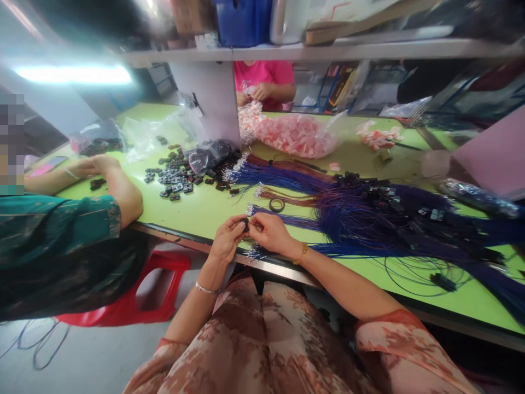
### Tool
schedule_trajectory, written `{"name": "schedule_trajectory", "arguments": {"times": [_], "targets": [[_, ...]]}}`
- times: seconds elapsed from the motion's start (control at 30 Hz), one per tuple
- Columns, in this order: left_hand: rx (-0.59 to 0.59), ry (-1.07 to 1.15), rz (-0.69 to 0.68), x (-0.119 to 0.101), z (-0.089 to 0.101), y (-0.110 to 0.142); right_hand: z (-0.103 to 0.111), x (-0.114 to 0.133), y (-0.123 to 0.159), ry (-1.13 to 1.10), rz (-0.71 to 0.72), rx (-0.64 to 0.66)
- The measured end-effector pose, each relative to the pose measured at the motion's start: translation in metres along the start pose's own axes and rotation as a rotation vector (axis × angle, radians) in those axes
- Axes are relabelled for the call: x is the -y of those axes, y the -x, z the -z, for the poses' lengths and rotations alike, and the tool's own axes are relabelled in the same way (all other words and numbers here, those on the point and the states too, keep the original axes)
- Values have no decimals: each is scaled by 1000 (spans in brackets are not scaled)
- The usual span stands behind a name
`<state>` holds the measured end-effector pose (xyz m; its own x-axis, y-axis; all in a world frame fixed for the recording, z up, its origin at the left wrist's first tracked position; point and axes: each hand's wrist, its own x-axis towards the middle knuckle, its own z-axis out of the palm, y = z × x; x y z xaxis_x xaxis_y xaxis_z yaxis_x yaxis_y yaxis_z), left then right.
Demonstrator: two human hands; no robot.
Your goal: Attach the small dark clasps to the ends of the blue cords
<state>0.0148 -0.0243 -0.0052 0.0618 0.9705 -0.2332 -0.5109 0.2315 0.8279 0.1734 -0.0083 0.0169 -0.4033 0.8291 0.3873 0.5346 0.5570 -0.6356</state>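
Head view, single frame. Landmark: the green table (197, 210).

Left hand (227, 241) and right hand (268, 232) meet just over the near edge of the green table, fingertips touching. Both sets of fingers are pinched onto a small black connector (245, 224) held between them; left thumb and forefinger close on it from one side, right fingertips from the other. Whether a wire is in the connector cannot be told.

Just beyond the hands, on the table, lie short bundles of blue wires (287, 220) with bare ends pointing toward the hands. A small ring of tape (276, 204) sits a little farther in. To the right of the hands a large tangled mass of blue wire harnesses (410, 219) covers much of the table out to its right edge, some loops trailing near the front edge.

Farther in and left of the hands: a scatter of loose black connectors (176, 178). Bare green surface lies between that scatter and the hands, the widest open patch near the front edge.

At the left end of the table, a co-worker's hands (96, 164) rest on the surface. At the far side, a bag of pink parts (295, 134) and another person's hands (256, 92) behind it.

A red stool (135, 301) stands below the table's near edge, left of the person.
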Motion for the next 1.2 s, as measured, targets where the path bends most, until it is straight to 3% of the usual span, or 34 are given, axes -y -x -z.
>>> {"name": "schedule_trajectory", "arguments": {"times": [0.33, 0.5, 0.67, 0.9, 1.07, 1.2], "targets": [[-79, -81, -3, 4, -1, 8, -9, 4, 7, 114, 12, 88], [-57, -78, 33, 4, 0, 10, 17, -8, -7, 109, -18, 203], [-32, -73, 48, 1, 1, 5, 40, -40, -18, 462, -208, 246], [-15, -75, 52, 6, 6, -2, 30, -48, -17, 648, -214, 344], [-19, -66, 40, 8, 8, -4, 34, -46, -17, 590, -182, 312], [-21, -39, 24, 6, 2, -3, 31, -41, -20, 341, -83, 186]]}}
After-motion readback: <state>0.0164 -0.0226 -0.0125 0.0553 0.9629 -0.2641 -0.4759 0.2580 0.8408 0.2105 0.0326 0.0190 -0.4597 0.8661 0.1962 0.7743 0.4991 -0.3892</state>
